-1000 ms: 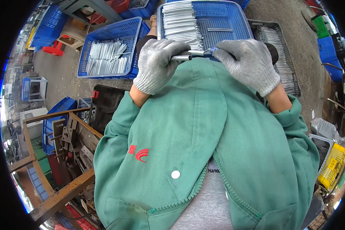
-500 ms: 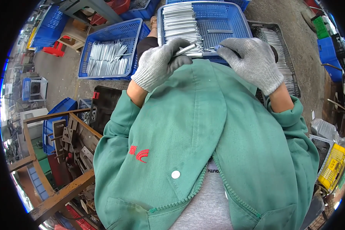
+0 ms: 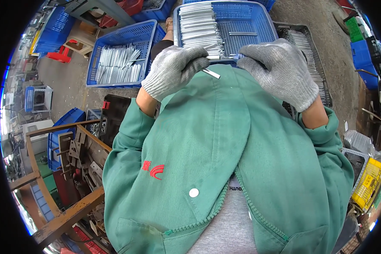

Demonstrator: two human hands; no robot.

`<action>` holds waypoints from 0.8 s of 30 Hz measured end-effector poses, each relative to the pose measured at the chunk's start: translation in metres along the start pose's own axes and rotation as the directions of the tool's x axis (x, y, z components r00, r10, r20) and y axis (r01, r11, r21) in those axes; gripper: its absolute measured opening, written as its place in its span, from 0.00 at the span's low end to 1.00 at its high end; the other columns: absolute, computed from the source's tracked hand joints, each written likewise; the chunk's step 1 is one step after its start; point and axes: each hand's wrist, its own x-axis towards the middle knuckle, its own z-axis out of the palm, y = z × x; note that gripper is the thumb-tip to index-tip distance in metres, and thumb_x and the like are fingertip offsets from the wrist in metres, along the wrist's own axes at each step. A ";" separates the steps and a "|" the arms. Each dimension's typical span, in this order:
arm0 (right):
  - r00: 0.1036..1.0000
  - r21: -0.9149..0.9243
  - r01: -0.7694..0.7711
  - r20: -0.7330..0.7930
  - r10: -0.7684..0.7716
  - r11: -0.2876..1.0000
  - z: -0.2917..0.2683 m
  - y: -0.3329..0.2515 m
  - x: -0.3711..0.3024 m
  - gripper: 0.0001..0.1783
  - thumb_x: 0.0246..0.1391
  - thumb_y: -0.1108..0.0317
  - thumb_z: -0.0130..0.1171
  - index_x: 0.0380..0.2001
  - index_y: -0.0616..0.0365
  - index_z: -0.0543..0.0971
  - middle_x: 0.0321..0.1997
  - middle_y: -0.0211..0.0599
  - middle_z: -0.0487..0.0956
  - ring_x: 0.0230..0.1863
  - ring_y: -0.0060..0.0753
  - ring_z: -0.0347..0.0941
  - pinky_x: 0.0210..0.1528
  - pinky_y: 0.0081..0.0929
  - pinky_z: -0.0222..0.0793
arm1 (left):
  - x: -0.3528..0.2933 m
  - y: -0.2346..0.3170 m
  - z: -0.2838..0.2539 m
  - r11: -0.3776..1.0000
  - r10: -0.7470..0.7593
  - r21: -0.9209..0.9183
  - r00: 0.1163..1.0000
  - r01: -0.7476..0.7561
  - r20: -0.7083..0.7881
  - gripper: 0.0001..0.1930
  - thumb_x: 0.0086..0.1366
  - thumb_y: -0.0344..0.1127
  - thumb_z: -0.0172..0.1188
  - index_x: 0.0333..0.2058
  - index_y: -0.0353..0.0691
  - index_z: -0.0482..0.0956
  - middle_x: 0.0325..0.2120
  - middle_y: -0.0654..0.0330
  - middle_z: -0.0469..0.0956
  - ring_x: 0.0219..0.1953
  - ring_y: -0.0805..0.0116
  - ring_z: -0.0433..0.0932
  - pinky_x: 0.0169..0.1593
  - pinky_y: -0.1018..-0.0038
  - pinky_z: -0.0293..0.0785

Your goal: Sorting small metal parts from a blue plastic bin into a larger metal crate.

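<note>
My left hand (image 3: 173, 70), in a grey-white knit glove, is closed around a silver metal tube (image 3: 211, 73). The tube's free end slants down to the right over my jacket. A second short metal piece (image 3: 213, 57) juts from the upper side of the same hand. Facing it, my gloved right hand (image 3: 279, 72) grips a small tool with a blue handle (image 3: 240, 56); its thin tip points left toward that short piece. Whether they touch is too small to tell. Just beyond both hands stands a blue plastic basket (image 3: 267, 25) with stacked silver tubes (image 3: 199, 27) and a few loose ones (image 3: 242, 34).
Another blue basket (image 3: 91, 63) of silver tubes (image 3: 120, 63) sits on the left. A dark crate (image 3: 311, 31) of thin metal rods is on the right. A rusty metal frame (image 3: 67, 211) is near my left side, and a yellow crate (image 3: 367, 184) lies far right.
The tube in my left hand has swung from pointing up-right to pointing down-right. My right hand has shifted slightly down with the blue-handled tool.
</note>
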 end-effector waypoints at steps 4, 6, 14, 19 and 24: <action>0.999 -0.057 0.042 -0.014 -0.043 0.997 0.001 -0.002 0.000 0.12 0.54 0.57 0.65 0.36 0.52 0.87 0.33 0.31 0.87 0.28 0.33 0.79 0.39 0.28 0.73 | 0.000 0.006 -0.001 0.996 -0.003 -0.087 1.000 0.005 0.028 0.14 0.66 0.46 0.61 0.37 0.40 0.83 0.23 0.60 0.80 0.22 0.62 0.72 0.32 0.69 0.70; 0.999 -0.069 0.046 -0.020 -0.048 0.997 0.003 -0.001 0.002 0.12 0.54 0.57 0.65 0.36 0.52 0.87 0.32 0.31 0.87 0.28 0.33 0.79 0.39 0.28 0.73 | 0.002 0.010 -0.003 0.997 0.001 -0.080 1.000 0.001 0.024 0.14 0.65 0.46 0.62 0.36 0.41 0.83 0.22 0.60 0.80 0.21 0.63 0.73 0.31 0.70 0.70; 0.995 -0.124 0.016 0.097 -0.003 0.992 0.009 -0.003 -0.001 0.11 0.54 0.57 0.65 0.34 0.52 0.87 0.29 0.30 0.86 0.27 0.31 0.79 0.39 0.29 0.72 | 0.003 0.015 -0.001 0.998 -0.045 -0.030 0.999 0.046 0.014 0.14 0.61 0.45 0.65 0.35 0.40 0.83 0.22 0.61 0.80 0.22 0.62 0.73 0.34 0.70 0.70; 0.999 -0.080 0.016 0.032 -0.013 0.997 -0.001 -0.009 0.004 0.11 0.54 0.57 0.65 0.32 0.52 0.87 0.27 0.30 0.85 0.25 0.31 0.78 0.37 0.28 0.72 | 0.003 0.020 -0.002 0.992 -0.051 0.117 0.998 0.054 -0.035 0.13 0.60 0.44 0.67 0.34 0.40 0.83 0.23 0.63 0.81 0.22 0.62 0.74 0.35 0.70 0.71; 0.990 -0.115 0.066 -0.116 -0.080 0.991 0.010 0.002 0.005 0.13 0.59 0.52 0.58 0.29 0.46 0.85 0.19 0.25 0.80 0.16 0.25 0.71 0.27 0.25 0.69 | 0.005 0.017 0.000 0.996 0.042 0.085 0.997 -0.036 -0.066 0.12 0.59 0.43 0.67 0.33 0.41 0.83 0.23 0.63 0.82 0.22 0.63 0.75 0.35 0.71 0.71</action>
